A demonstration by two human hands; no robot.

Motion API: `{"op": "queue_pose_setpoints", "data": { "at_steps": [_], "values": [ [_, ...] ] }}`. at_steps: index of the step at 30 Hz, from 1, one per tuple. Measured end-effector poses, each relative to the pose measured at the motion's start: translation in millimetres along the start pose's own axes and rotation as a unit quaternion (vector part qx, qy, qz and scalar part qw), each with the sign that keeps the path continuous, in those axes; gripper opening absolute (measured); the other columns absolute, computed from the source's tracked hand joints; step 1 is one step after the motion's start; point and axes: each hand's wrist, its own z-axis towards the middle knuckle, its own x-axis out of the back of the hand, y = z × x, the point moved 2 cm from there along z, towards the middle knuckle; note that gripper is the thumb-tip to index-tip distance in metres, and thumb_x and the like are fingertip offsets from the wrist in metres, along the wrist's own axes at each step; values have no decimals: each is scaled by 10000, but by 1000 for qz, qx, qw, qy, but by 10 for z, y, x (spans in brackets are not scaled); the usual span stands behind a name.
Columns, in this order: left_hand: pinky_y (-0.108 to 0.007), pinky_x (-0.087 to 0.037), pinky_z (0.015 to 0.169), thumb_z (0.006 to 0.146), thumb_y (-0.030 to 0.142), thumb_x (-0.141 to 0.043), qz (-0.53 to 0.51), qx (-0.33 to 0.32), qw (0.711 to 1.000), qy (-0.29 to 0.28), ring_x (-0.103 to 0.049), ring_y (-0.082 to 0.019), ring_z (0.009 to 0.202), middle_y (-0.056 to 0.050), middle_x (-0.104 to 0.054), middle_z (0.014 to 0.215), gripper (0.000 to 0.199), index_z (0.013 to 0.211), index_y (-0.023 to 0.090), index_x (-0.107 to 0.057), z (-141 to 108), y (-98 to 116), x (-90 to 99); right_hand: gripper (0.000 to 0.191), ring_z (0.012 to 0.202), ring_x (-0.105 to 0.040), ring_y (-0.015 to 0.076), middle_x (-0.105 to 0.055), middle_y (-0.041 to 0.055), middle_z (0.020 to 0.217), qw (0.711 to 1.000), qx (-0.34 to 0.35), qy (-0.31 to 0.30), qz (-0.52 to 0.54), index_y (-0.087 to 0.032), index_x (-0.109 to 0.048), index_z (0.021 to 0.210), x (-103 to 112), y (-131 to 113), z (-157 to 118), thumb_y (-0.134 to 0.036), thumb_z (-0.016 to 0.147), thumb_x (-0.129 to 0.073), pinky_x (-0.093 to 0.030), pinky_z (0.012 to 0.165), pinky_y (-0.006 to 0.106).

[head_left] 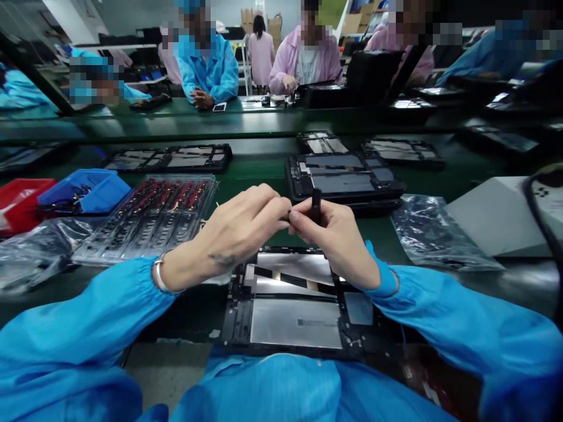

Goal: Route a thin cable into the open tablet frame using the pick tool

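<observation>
Left hand: the left hand (246, 225) is hovering above the counter, wrist bent, fingers curled inward, thumb and forefinger pinching a tiny part too small to make out, right at the fingertips of the other hand.
Right hand: the right hand (336, 234) is rising from its blue sleeve, fingers wrapping a short black stick-shaped tool (315, 205) that is standing upright out of the fist; its fingertips are touching the left fingertips.
Opened device: a flat black tablet body with grey metal plates and exposed inner parts (299, 316) is lying on the dark green counter (259, 167), directly below both hands and just in front of the person.
Parts tray: a clear plastic tray of small red-and-black components (149, 217) is sitting just left of the left hand.
Stack: more black opened tablet bodies (343, 181) are stacked beyond the right hand.
Bins: a blue plastic bin (85, 189) and a red plastic bin (20, 202) are sitting at the far left.
Bag: a crumpled clear plastic bag (435, 234) is lying to the right.
Others: people in blue and pink coats are sitting across the counter.
</observation>
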Motion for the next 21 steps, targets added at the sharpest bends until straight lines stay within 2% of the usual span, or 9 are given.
{"op": "queue_pose_setpoints", "data": {
  "at_steps": [2,5,16,21],
  "values": [
    [-293,-499,695,1007,162,-513,90,-50,994,32,-596,-182,806,-80,-635,911,70,1014,133,-576,16,76,16,223,580,-464,93,-619,-13,650,1000,3,2,2,-171,-664,748,-6,-13,-10,-340,893,-680,-370,570,267],
    [-310,-506,661,979,120,-542,147,-67,986,44,-597,-196,762,-99,-663,885,63,980,105,-603,50,123,19,203,590,-473,94,-616,-19,649,1000,15,6,1,-174,-660,763,-17,-37,-31,-326,896,-681,-380,584,270],
    [-294,-500,620,982,97,-520,190,-84,977,46,-633,-178,750,-86,-688,843,107,988,91,-627,21,215,73,191,570,-438,82,-603,-23,645,1000,22,3,20,-165,-656,775,-55,-86,-100,-293,917,-645,-365,565,271],
    [-311,-500,586,981,127,-517,204,-88,973,58,-619,-175,674,-68,-679,775,154,899,115,-647,53,272,104,181,576,-472,85,-606,-25,648,999,37,-13,-13,-170,-660,760,-68,-141,-170,-272,910,-655,-385,572,265]
  ]
}}
